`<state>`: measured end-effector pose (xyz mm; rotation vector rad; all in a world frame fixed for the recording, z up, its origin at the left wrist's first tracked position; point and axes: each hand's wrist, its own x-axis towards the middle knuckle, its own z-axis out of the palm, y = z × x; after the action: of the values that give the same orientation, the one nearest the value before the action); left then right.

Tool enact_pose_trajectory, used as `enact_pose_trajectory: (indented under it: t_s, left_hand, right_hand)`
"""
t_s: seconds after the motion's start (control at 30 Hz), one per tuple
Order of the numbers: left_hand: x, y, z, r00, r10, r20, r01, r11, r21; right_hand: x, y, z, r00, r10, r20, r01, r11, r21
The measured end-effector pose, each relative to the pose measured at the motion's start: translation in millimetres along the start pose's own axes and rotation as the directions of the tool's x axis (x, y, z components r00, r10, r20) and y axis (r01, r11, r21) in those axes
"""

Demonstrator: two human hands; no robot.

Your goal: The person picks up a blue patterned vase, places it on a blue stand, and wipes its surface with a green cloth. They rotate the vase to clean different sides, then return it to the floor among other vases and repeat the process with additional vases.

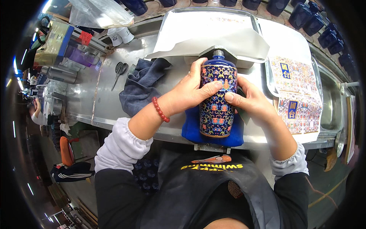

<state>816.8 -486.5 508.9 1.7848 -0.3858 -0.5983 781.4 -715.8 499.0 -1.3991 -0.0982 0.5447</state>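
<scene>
— Between the two hands, what is being held?

— A dark blue bottle covered in a many-coloured flower pattern. The left hand wraps its left flank, fingers curled round the far side and thumb laid across the front. The right hand presses the opposite flank, thumb meeting the other thumb near the middle of the body. Both are closed on it; neither is spread wide.

— Which way does it lie?

— Its long axis runs away from the person: base toward the body, neck pointing to the far edge. The neck sits against a grey metal bracket, possibly slotted into it, though the view is too steep to be sure. Both hands are level with each other along the body, so neither is nearer.

— And underneath?

— A bright blue cloth pad at the near edge of the steel surface. Just left lies a crumpled grey-blue rag, then black-handled scissors. A red bead bracelet circles the left wrist.

— Farther out?

— Sheets of printed decals on the right, a large sheet of white paper beyond the bracket, and a row of plain dark blue bottles along the far rim.
</scene>
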Motion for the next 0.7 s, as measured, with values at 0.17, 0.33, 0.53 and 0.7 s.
enact_pose_trajectory:
  t_s: [0.17,0.33,0.53,0.7]
  left_hand:
    - [-6,-3,9,0.998,0.039,-0.056,-0.028,0.980,0.195]
    - [-10,0,5,0.999,0.000,0.053,0.018,0.946,-0.324]
    - [-11,2,6,0.998,0.008,0.056,0.009,0.955,-0.295]
    - [-13,4,9,0.999,0.013,0.035,-0.006,0.982,-0.187]
  right_hand:
    - [-1,0,-2,1.000,0.017,0.025,-0.017,1.000,0.019]
    - [-2,0,-4,0.999,0.017,0.050,-0.019,0.999,0.040]
    - [-3,-2,-3,0.998,0.004,0.067,-0.006,0.999,0.032]
    - [-3,-2,-2,0.999,0.007,0.043,-0.007,1.000,0.004]
